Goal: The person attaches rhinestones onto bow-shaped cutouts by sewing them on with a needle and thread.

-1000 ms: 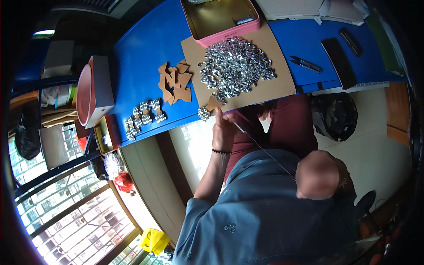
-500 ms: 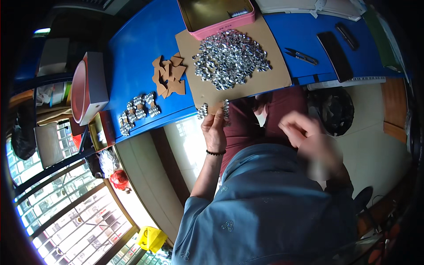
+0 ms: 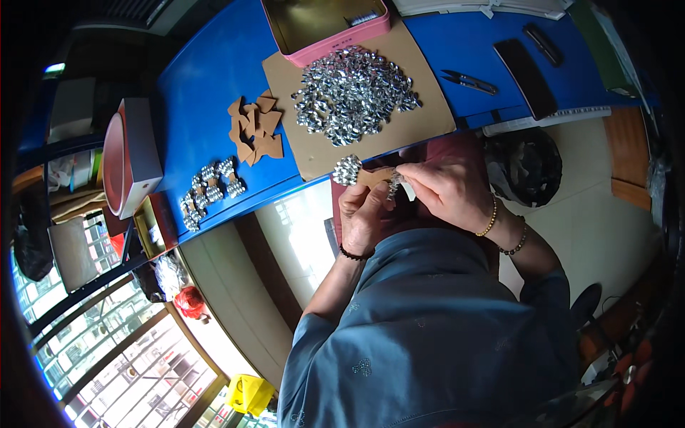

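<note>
Over my lap, at the table's front edge, my left hand pinches a small brown card between thumb and fingers. Shiny silver bead-like pieces cover the card's left end, and more cluster at its right end. My right hand is closed, its fingertips pinched at that right end; what they grip is too small to make out. Just beyond, a large heap of loose silver pieces lies on a cardboard sheet.
Brown card pieces lie left of the cardboard, near several bead-covered cards. A pink-rimmed tin stands behind the heap. Thread snips, a black phone-like slab and a dark slim object lie at right on the blue table.
My right hand has come in from the right to the card's right end. My left hand has moved slightly right and tilted the card. The view has shifted a little.
</note>
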The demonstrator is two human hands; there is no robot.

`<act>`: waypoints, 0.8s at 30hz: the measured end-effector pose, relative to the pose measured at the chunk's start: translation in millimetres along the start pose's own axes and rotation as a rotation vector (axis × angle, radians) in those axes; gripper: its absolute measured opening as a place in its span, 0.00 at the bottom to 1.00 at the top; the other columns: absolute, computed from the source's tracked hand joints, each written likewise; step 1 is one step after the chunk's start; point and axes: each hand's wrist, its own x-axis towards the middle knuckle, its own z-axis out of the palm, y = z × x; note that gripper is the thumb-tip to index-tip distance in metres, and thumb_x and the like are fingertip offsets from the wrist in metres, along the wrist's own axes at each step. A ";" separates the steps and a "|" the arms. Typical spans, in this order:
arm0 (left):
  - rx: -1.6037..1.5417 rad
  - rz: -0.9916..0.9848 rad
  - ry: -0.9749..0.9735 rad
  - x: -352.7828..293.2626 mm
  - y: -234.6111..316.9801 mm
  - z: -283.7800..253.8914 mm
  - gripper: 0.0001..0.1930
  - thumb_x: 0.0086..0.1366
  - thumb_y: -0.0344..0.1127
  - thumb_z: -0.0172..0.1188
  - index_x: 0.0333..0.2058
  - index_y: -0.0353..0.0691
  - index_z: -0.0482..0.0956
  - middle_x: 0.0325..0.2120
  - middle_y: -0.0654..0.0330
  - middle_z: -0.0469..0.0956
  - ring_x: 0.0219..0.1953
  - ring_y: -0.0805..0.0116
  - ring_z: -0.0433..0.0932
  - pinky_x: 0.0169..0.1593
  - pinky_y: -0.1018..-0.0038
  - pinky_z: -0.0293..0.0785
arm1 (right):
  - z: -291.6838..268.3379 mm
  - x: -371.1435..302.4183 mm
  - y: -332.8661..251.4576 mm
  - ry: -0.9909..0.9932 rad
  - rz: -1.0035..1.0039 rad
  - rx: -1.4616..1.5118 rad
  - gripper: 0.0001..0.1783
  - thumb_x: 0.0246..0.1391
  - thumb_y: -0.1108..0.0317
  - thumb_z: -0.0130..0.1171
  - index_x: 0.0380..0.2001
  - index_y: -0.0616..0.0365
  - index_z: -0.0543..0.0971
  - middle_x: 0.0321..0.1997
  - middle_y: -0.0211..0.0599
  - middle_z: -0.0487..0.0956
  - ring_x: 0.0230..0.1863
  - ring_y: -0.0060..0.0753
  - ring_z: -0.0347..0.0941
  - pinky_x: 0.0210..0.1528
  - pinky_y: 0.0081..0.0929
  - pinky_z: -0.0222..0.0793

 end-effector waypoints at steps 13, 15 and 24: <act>0.021 -0.014 -0.030 0.0 -7.3 -6.5 0.09 0.61 0.26 0.54 0.40 0.36 0.77 0.31 0.63 0.78 0.28 0.79 0.74 0.31 0.83 0.71 | 0.2 -3.3 3.1 -0.022 -0.012 -0.062 0.04 0.45 0.75 0.55 0.25 0.57 0.71 0.14 0.33 0.70 0.18 0.31 0.72 0.21 0.30 0.65; 0.037 -0.007 -0.060 0.0 -9.0 -10.4 0.10 0.62 0.24 0.52 0.41 0.37 0.77 0.34 0.61 0.79 0.31 0.76 0.76 0.34 0.80 0.74 | 0.0 -4.2 3.6 -0.036 -0.023 -0.083 0.04 0.45 0.75 0.55 0.24 0.56 0.70 0.14 0.33 0.70 0.18 0.31 0.71 0.21 0.30 0.66; 0.273 0.084 0.011 1.8 -13.1 -10.0 0.06 0.59 0.26 0.59 0.36 0.35 0.79 0.26 0.67 0.78 0.23 0.82 0.71 0.27 0.85 0.67 | 0.0 -5.4 5.6 -0.115 -0.005 -0.125 0.05 0.45 0.74 0.55 0.24 0.57 0.69 0.14 0.34 0.70 0.19 0.33 0.72 0.21 0.30 0.67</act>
